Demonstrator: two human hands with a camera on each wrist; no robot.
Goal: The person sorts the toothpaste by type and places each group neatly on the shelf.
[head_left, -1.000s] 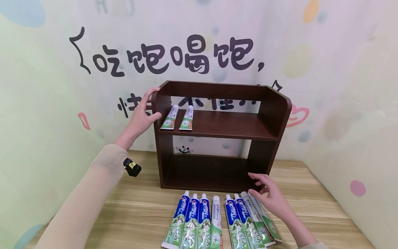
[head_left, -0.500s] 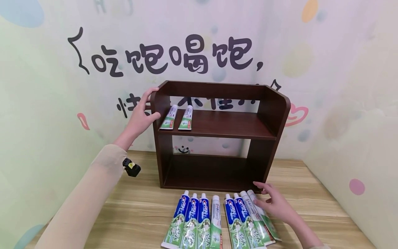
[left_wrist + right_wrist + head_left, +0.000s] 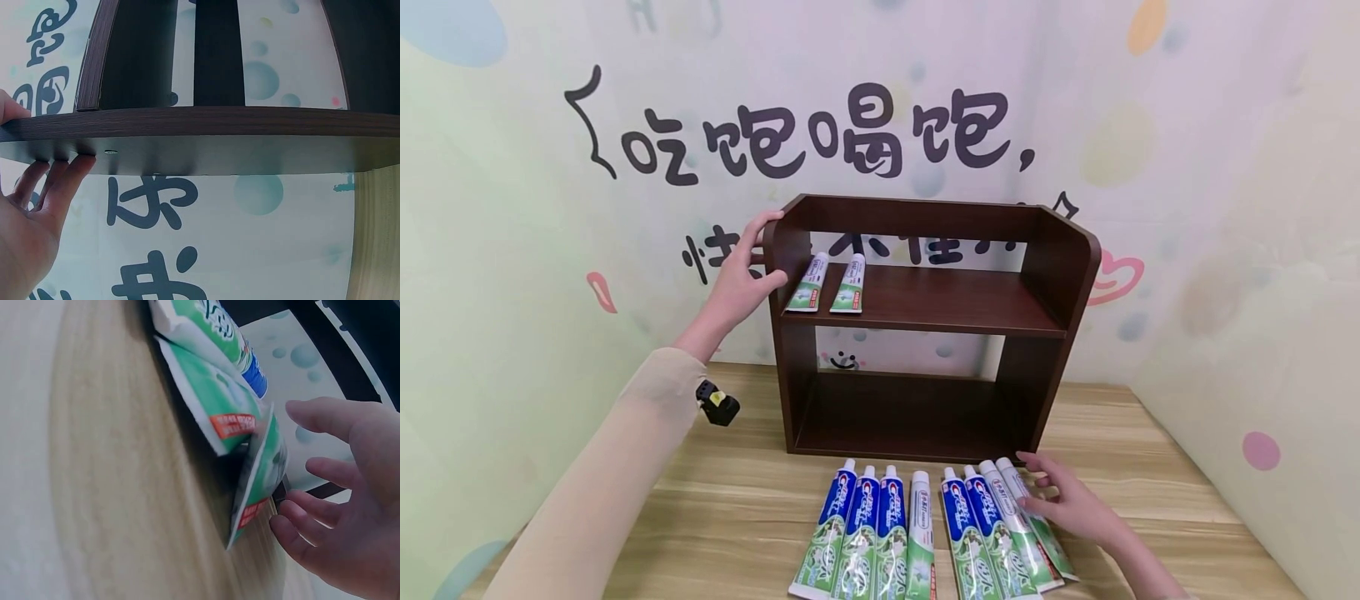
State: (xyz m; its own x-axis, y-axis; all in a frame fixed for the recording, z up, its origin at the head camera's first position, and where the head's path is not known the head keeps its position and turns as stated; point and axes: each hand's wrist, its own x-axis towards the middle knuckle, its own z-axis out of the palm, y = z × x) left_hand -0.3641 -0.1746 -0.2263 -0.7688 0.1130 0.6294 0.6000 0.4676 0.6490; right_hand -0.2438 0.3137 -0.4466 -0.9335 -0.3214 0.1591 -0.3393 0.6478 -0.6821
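Note:
My left hand (image 3: 741, 279) grips the upper left side panel of a dark brown two-tier shelf (image 3: 962, 300). In the left wrist view, the thumb and fingers lie on opposite faces of that panel (image 3: 219, 150). My right hand (image 3: 1071, 504) hovers around the rightmost green-and-white toothpaste tube (image 3: 1051, 542), fingers spread and relaxed. The right wrist view has this tube (image 3: 269, 465) tilted up on its edge against its neighbour (image 3: 215, 400), with the hand (image 3: 369, 500) just beside it. Two small toothpaste tubes (image 3: 807, 285) lie on the upper tier at left.
Several blue-and-green toothpaste tubes (image 3: 857, 533) and a white-and-green one (image 3: 921, 533) lie in a row before the shelf on the wooden table (image 3: 700, 500). A printed wall sheet (image 3: 880, 50) hangs behind. A black device (image 3: 718, 404) sits at my left wrist.
My right hand has moved right and slightly down, off the tops of the right-hand tubes toward the outer side of the rightmost one. The left hand stays on the shelf.

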